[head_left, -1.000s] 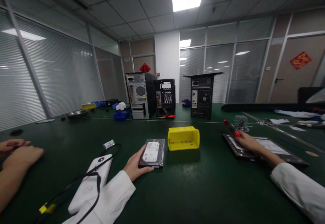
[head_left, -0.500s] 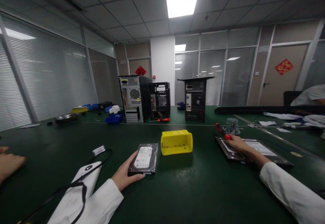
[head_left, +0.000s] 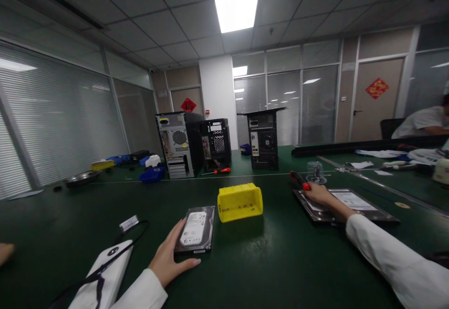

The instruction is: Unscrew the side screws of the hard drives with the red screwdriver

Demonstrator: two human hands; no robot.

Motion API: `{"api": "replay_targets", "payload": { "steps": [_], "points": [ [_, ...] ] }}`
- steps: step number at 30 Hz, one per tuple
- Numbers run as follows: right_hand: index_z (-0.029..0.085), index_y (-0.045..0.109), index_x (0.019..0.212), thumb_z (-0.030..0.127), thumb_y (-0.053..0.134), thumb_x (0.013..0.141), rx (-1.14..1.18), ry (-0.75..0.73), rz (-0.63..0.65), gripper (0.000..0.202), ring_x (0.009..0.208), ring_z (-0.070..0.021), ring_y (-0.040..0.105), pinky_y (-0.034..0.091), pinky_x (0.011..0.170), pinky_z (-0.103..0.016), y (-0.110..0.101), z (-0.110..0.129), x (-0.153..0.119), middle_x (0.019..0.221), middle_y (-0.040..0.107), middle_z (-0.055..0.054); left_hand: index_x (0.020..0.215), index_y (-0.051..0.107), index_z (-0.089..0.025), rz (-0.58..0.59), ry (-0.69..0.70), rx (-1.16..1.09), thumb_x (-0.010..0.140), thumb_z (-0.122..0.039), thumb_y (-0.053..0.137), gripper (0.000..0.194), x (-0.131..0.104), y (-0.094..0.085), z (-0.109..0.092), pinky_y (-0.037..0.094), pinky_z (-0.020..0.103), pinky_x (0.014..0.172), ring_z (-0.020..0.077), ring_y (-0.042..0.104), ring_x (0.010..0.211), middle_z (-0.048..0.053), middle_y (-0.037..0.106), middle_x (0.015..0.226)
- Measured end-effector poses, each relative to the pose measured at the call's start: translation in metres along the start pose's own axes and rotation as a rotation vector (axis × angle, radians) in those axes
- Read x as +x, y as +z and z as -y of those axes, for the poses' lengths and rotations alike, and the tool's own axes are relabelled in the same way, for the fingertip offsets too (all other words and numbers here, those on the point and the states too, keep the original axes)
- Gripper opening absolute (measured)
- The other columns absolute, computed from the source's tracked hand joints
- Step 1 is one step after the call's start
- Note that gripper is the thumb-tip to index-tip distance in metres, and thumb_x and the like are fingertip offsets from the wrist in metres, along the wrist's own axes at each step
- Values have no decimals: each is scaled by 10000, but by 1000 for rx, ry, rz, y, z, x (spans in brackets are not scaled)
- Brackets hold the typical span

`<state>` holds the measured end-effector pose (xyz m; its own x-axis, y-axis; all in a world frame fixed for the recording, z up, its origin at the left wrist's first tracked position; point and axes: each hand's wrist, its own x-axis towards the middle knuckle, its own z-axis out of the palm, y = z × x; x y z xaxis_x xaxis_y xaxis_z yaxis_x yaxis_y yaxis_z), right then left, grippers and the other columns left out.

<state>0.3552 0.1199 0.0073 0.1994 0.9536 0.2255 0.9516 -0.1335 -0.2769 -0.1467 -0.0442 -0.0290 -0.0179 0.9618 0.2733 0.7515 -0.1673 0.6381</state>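
Observation:
A hard drive (head_left: 196, 229) lies label up on the green table, left of an open yellow bin (head_left: 240, 202). My left hand (head_left: 170, 258) is spread at its left edge, with the thumb stretched out just in front of the drive, apart from it. On the right, my right hand (head_left: 321, 194) is closed round a red and black screwdriver (head_left: 299, 180), over more hard drives (head_left: 354, 202) lying side by side. The screwdriver's shaft is hidden by the hand. A small clear container (head_left: 315, 172) stands behind that hand.
Three computer cases (head_left: 178, 145) stand at the back, with another screwdriver (head_left: 220, 171) in front. A white device (head_left: 112, 264) with a black strap lies at the front left. Blue bins (head_left: 152, 174) and a metal dish (head_left: 81, 178) are further left. Another person's hand (head_left: 5, 253) shows at the left edge.
My left thumb has come away from the hard drive's front edge. The view has shifted slightly. The other person's hand at the left has moved mostly out of view.

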Motion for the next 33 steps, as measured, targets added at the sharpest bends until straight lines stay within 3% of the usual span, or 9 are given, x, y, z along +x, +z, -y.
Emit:
{"api": "replay_targets", "payload": {
  "steps": [8,19,25,33],
  "points": [
    [123,532,1147,333,507,899,-101,-10,114,326,974,-179,572,494,831,-379,-4,3,-5,1119,558,-91,1415,274,-167,-14,4,69,636,-477,658,923,4,-4,-10,322,479,1082,324,366,1315,121,350,1452],
    [128,523,1164,338,506,899,-193,64,76,339,1001,-188,562,484,849,-395,3,14,-24,1143,547,-94,1442,184,-232,120,-63,189,708,-599,558,902,8,-5,-11,348,465,1063,314,348,1329,78,261,1500],
    [133,517,1177,341,505,898,-143,131,43,348,1023,-196,553,477,863,-407,-6,27,-42,1162,537,-97,1444,176,-210,123,-84,199,700,-635,539,930,11,-4,-14,329,475,1072,318,315,1348,99,251,1502],
    [135,516,1179,349,503,898,-94,106,74,354,1040,-203,544,469,874,-417,-15,44,-76,1173,531,-99,1435,224,-158,66,-135,116,653,-635,604,991,11,-3,-19,371,480,1037,332,388,1304,146,362,1447]
  ]
}}
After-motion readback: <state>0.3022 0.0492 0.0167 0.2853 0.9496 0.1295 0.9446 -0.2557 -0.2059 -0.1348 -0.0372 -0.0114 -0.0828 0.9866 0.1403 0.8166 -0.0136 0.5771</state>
